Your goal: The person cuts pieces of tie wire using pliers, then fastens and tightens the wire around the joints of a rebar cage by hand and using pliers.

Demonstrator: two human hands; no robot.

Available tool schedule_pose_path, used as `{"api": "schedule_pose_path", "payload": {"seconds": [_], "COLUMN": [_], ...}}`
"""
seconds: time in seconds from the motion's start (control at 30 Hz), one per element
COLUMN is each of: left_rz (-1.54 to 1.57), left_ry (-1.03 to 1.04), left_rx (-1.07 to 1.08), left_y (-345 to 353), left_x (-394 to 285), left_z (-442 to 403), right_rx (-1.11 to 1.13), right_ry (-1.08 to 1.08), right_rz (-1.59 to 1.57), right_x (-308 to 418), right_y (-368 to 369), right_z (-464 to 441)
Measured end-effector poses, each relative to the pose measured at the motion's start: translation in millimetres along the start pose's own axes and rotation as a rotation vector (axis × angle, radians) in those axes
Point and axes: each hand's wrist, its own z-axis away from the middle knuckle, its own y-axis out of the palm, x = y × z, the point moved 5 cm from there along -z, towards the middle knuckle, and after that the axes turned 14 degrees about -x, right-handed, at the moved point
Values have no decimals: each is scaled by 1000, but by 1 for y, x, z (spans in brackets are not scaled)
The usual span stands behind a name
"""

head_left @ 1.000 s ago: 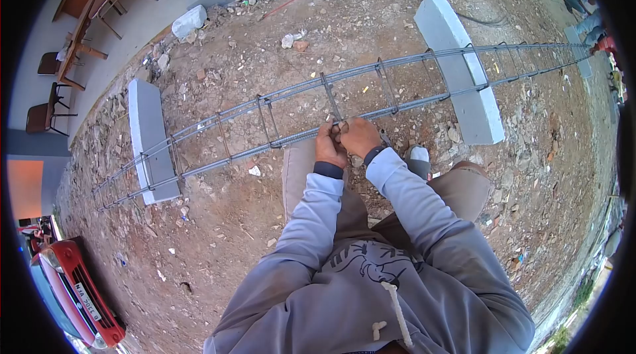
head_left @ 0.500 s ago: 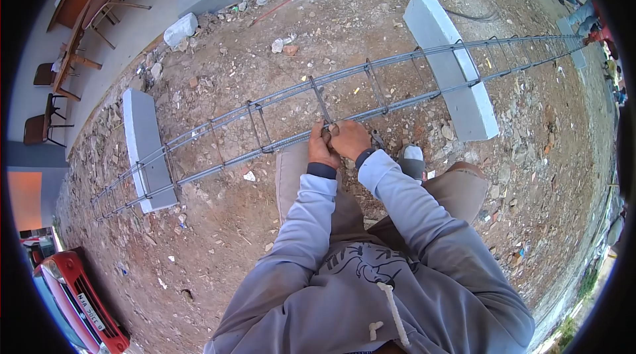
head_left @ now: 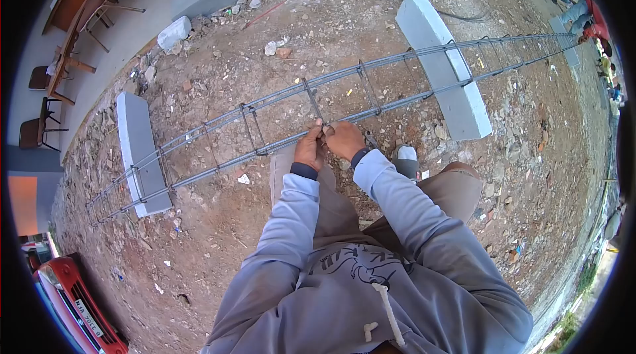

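Left hand point(head_left: 309, 150) and right hand point(head_left: 345, 140) are meeting at rebar cage point(head_left: 397, 105)'s near side, its length spanning grey blocks point(head_left: 424, 32) crosswise; can't tell what they're grasping.

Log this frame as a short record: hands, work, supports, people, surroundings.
Left hand: at the near-side bars, by a crosspiece; grip detail unclear
Right hand: close beside the left; anything held is hard to make out
Work: long steel bar cage with crosspieces
Supports: grey slabs under the cage, one each side of the hands
People: person in red near the cage's far end
Surroundings: rubble-strewn ground, red car, chairs
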Motion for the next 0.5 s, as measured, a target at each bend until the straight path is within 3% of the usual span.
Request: {"api": "schedule_pose_path", "payload": {"seconds": [0.2, 0.5], "left_rz": [-180, -262], "left_ry": [167, 258], "left_rx": [-111, -186], "left_y": [8, -1], "left_x": [-12, -9], "left_z": [20, 13], "right_rx": [-60, -167], "right_ry": [-83, -434], "right_rz": [141, 315], "right_x": [7, 29], "right_y": [-9, -39], "right_z": [11, 52]}}
